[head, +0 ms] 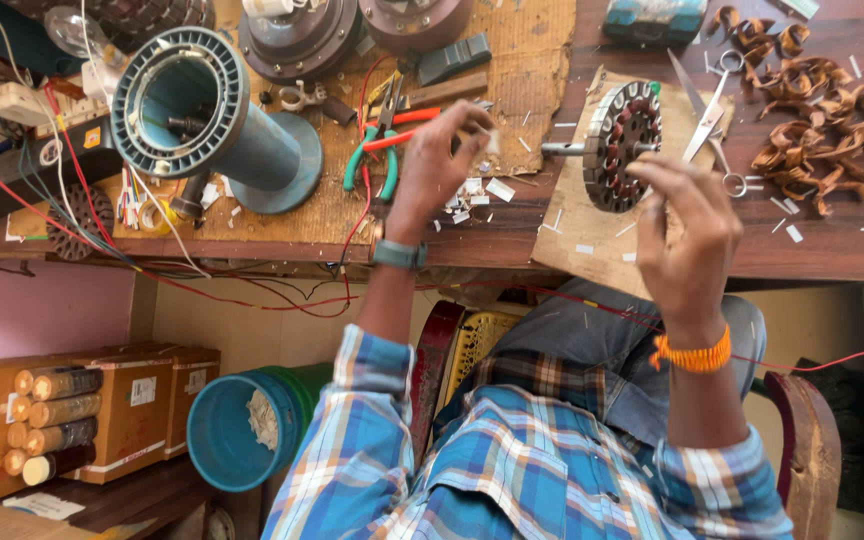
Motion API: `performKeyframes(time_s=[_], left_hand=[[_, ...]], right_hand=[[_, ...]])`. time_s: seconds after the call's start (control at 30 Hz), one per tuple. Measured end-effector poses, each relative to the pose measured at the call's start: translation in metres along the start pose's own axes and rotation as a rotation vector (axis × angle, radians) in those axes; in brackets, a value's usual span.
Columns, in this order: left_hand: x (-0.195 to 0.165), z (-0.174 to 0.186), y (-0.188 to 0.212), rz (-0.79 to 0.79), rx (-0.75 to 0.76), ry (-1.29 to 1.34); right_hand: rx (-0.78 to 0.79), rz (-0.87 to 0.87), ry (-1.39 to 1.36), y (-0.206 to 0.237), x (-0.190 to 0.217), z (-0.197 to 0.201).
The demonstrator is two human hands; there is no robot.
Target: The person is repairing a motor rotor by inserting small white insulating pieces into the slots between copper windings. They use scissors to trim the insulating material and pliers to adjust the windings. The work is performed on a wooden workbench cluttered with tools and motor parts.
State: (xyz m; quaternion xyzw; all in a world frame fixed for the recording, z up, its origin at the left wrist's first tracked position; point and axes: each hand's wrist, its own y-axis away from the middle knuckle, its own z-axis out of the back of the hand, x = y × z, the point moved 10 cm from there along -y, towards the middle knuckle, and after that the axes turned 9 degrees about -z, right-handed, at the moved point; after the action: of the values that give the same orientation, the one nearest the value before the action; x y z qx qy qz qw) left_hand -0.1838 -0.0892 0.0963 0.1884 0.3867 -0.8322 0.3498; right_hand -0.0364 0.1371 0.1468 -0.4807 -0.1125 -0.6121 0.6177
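**Stator lies between the two hands; right hand is on it, left hand stands off at the shaft end**

Item under work: a round laminated metal stator with copper-brown windings (620, 130). It rests on a torn sheet of brown cardboard (592, 235) on the wooden desk (852, 250), with its slotted face turned up toward the camera.

Axis: a short steel shaft (562, 148) sticks out of the stator's left side. It runs roughly level across the picture and points toward the left hand.

Right hand (687, 235): the nearer of the two. Its fingers (652, 165) curl down onto the stator's lower right rim and touch it. The fingertips are bunched together. Whether the grip is closed on a winding, a wire or nothing cannot be told, because the knuckles hide the contact.

Left hand (432, 165): clear of the stator, just beyond the free end of the shaft. Its grip is closed, thumb against fingertips, on a small white paper slip (492, 142). More slips of the same kind lie scattered on the desk below it.

Surroundings:
- Pliers with green and red handles (382, 140) lie just left of the left hand.
- Steel scissors (712, 100) lie just right of the stator.
- A heap of brown stripped coil scraps (812, 110) lies farther right.
- A blue-grey cylindrical motor housing (202, 110) stands well apart on the left.
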Motion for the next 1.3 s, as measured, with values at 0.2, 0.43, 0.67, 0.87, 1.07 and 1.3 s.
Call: performKeyframes(time_s=[0.2, 0.43, 0.67, 0.87, 1.07, 1.3], left_hand=[[-0.066, -0.033, 0.049, 0.255, 0.208, 0.856], [-0.084, -0.061, 0.070, 0.350, 0.235, 1.125], [-0.106, -0.061, 0.072, 0.256, 0.331, 0.803], [-0.157, -0.034, 0.064, -0.239, 0.244, 0.443], [-0.170, -0.030, 0.067, -0.450, 0.222, 0.289], [-0.176, -0.014, 0.072, -0.561, 0.236, 0.281]], right_hand=[[0.271, 0.164, -0.199, 0.029, 0.041, -0.036], [0.191, 0.146, -0.219, 0.045, 0.024, -0.042], [0.064, -0.168, -0.377, 0.062, -0.031, -0.019], [0.157, -0.744, -1.029, 0.105, -0.085, -0.047], [0.302, -0.720, -0.968, 0.118, -0.067, -0.052], [0.418, -0.776, -1.066, 0.124, -0.043, -0.062]])
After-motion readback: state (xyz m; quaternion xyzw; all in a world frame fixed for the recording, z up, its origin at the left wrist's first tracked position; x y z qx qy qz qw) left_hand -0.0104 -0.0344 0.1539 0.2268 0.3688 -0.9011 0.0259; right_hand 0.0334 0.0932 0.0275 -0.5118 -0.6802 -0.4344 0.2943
